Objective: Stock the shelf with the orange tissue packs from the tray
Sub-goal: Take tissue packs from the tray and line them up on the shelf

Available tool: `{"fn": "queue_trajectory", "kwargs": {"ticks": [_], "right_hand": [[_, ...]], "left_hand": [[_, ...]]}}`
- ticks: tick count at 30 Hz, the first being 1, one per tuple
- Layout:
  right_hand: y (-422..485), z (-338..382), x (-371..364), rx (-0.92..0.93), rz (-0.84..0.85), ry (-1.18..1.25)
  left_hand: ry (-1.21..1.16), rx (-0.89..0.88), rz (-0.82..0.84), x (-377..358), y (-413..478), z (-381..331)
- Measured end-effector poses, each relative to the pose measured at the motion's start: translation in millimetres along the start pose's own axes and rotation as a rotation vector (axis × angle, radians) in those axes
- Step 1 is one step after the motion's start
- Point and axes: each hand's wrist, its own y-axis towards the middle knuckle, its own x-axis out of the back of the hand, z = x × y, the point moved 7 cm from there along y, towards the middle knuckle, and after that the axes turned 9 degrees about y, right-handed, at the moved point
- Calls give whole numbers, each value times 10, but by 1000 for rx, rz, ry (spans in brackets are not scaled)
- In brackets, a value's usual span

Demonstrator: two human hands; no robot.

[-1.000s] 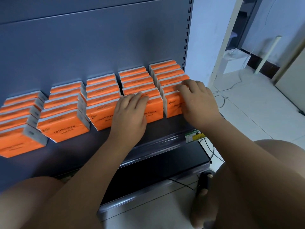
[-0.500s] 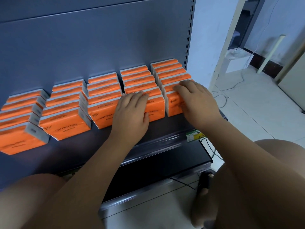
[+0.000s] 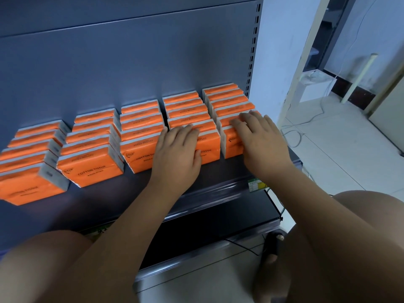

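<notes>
On the shelf, at the right end of the stock, I see both hands lying flat and apart from each other.

1. Left hand: fingers straight and close together, palm against the front face of the fourth row from the left, with its edge overlapping the third row's front pack. No curl or pinch is visible.
2. Right hand: fingers straight and slightly spread, resting on the top of the front pack of the fifth, rightmost row, fingertips reaching the pack behind it. It grips nothing.

The orange tissue packs stand on the shelf in five rows running front to back, each several packs deep, with white-grey side panels.

Legible writing:
- Second row, front pack: "COTTON TISSUE", in dark print, with a small heart-shaped logo to its left.
- Third row, front pack: "COTTON TI", the rest covered by the left hand.
- Fourth row, front pack: "TISSUE", showing just right of the left hand.
- A smaller line under each title is too fine for me to read.

A green and yellow price tag sits on the shelf's front rail below the right wrist; its text is unreadable. Behind the rows rises the grey-blue back panel, bounded on the right by a slotted upright. A darker lower shelf lies beneath. White floor tiles with a loose cable extend to the right.
</notes>
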Motion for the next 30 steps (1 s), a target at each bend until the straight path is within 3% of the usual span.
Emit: {"fn": "queue_trajectory", "kwargs": {"ticks": [7, 19, 30], "right_hand": [[-94, 288, 77, 22, -81, 158], [-123, 886, 234, -5, -128, 507], [-241, 2586, 472, 238, -3, 761]], "left_hand": [[-7, 18, -49, 101, -24, -25], [121, 327, -125, 762, -502, 438], [389, 656, -109, 1705, -1890, 1286]]}}
